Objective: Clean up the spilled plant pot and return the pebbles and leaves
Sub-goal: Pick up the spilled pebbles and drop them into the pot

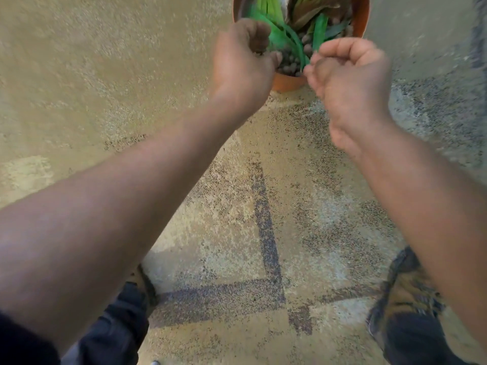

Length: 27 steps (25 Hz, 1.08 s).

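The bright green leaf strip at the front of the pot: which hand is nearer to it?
Right. The right hand has its fingertips touching the green strip near the pot rim. The left hand hovers over the pebbles, just left of the strip.

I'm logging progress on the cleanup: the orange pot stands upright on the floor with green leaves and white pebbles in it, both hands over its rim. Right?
Not quite: the pebbles are brown, not white, as the head view shows. The rest holds: the orange pot stands upright on the floor with green leaves in it, left hand and right hand over its rim.
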Tool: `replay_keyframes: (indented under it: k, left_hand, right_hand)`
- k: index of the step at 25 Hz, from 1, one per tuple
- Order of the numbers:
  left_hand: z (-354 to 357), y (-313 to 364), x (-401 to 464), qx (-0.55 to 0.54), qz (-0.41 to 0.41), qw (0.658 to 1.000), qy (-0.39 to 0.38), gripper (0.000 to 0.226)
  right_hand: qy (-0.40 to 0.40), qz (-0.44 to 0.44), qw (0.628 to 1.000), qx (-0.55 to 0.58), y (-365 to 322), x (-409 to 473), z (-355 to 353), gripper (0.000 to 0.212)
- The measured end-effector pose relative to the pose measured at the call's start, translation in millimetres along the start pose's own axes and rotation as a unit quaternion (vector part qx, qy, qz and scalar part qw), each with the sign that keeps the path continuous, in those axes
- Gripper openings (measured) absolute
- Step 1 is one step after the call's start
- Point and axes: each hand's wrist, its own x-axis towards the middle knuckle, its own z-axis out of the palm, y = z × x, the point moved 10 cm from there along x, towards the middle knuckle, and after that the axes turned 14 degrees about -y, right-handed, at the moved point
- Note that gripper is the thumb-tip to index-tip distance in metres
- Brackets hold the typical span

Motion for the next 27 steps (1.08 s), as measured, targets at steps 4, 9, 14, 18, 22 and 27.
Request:
replay_keyframes:
  k: [4,9,14,18,22,27]
  left_hand:
    - [26,-28,-51,0.127,0.096,0.986,-0.047,0.020]
    - [90,-175,-115,0.367,-0.078,0.880,-0.292,0.086]
    - [129,-216,-146,0.421,-0.112,0.832,-0.344,0.127]
    - [159,-216,-186,0.469,-0.023,0.781,-0.412,0.123]
    - [141,-240,-207,0.501,0.013,0.756,-0.420,0.125]
    - [87,-268,-214,0.428,-0.193,0.830,-0.300,0.144]
  right_hand:
    - [0.016,-0.002,0.985,-0.173,49,-34,-17,0.020]
    - [-0.154,0.184,0.790,-0.565,179,-74,-36,0.081]
    - [-0.204,0.172,0.749,-0.607,218,-104,-13,0.109]
    - [-0.287,0.131,0.701,-0.639,232,-137,18,0.109]
    - [-0.298,0.088,0.662,-0.682,235,-147,-2,0.108]
    - [-0.115,0.329,0.761,-0.548,247,-150,-87,0.137]
